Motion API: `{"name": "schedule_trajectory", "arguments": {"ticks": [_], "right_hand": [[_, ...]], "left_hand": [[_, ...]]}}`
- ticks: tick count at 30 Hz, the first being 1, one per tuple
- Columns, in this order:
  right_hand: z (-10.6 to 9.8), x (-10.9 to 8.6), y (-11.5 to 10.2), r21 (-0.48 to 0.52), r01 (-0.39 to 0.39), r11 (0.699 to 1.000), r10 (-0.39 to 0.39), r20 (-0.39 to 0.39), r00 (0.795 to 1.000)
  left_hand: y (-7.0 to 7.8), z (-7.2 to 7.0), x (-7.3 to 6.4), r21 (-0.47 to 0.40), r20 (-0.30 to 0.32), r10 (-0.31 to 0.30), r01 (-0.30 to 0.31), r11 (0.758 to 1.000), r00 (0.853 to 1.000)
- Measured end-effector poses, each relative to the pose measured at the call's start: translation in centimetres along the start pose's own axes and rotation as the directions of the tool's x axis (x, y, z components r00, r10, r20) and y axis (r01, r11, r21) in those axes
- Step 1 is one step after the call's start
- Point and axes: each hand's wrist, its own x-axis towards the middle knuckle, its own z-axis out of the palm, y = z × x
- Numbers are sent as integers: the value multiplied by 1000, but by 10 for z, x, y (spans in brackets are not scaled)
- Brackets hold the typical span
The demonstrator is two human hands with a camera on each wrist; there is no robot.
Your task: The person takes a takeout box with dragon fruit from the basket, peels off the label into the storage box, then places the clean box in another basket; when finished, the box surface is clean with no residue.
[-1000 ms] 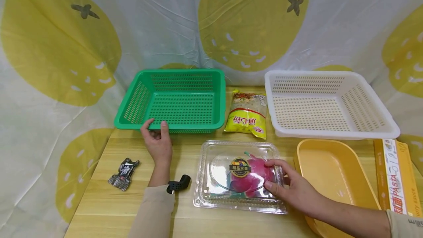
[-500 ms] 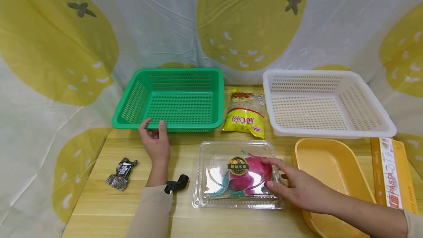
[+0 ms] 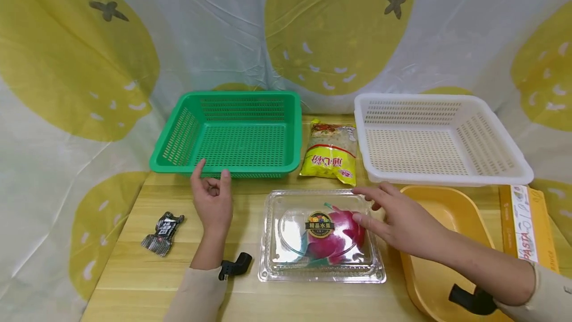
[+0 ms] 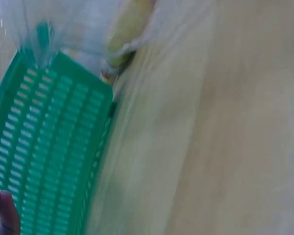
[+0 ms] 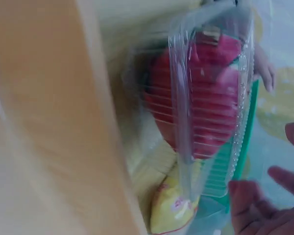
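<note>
A clear plastic clamshell box [image 3: 286, 262] with a fruit label on its lid sits closed on the wooden table. Inside it lies a pink dragon fruit [image 3: 328, 245], also seen through the ridged plastic in the right wrist view. My right hand [image 3: 399, 220] hovers over the box's right end, fingers spread and holding nothing; the right wrist view shows the fingertips apart from the box. My left hand [image 3: 214, 205], loosely bent and holding nothing, is at the front rim of the green basket [image 3: 232, 169]. The left wrist view is blurred.
A yellow pasta bag [image 3: 330, 155] lies between the green basket and a white basket [image 3: 447, 179]. An orange tub [image 3: 438, 217] is under the right forearm, beside a pasta box [image 3: 527, 222]. A small black packet [image 3: 164, 232] lies at left.
My right hand has come away from the box's right edge, rising and spreading its fingers. The left hand stays near the green basket, its thumb and forefinger slightly farther apart.
</note>
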Motion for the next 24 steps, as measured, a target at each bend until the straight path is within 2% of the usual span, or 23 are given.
{"name": "schedule_trajectory", "arguments": {"ticks": [4, 6, 8, 11, 15, 18, 20, 24], "right_hand": [[2, 21, -5, 30, 45, 999, -45, 3, 999], [4, 30, -8, 34, 65, 997, -66, 12, 998], [6, 38, -11, 40, 84, 996, -85, 24, 996], [10, 47, -15, 49, 95, 994, -98, 50, 994], [16, 54, -18, 45, 137, 990, -140, 74, 987], [22, 57, -20, 55, 166, 985, -170, 84, 982], [26, 59, -20, 60, 175, 983, -181, 93, 979], [32, 61, -21, 60, 183, 981, -189, 122, 974]], "left_hand": [[13, 0, -13, 25, 82, 64, -66, 998, 995], [18, 0, -19, 31, 153, 81, -87, 996, 985], [24, -1, -25, 48, 241, 69, -83, 995, 968], [33, -4, -34, 83, 375, 9, -43, 996, 927], [44, -6, -47, 107, 521, -77, 24, 994, 850], [47, -3, -56, 101, 598, -104, 54, 993, 795], [47, 1, -61, 87, 631, -102, 61, 994, 769], [45, 7, -66, 50, 672, -101, 91, 995, 734]]}}
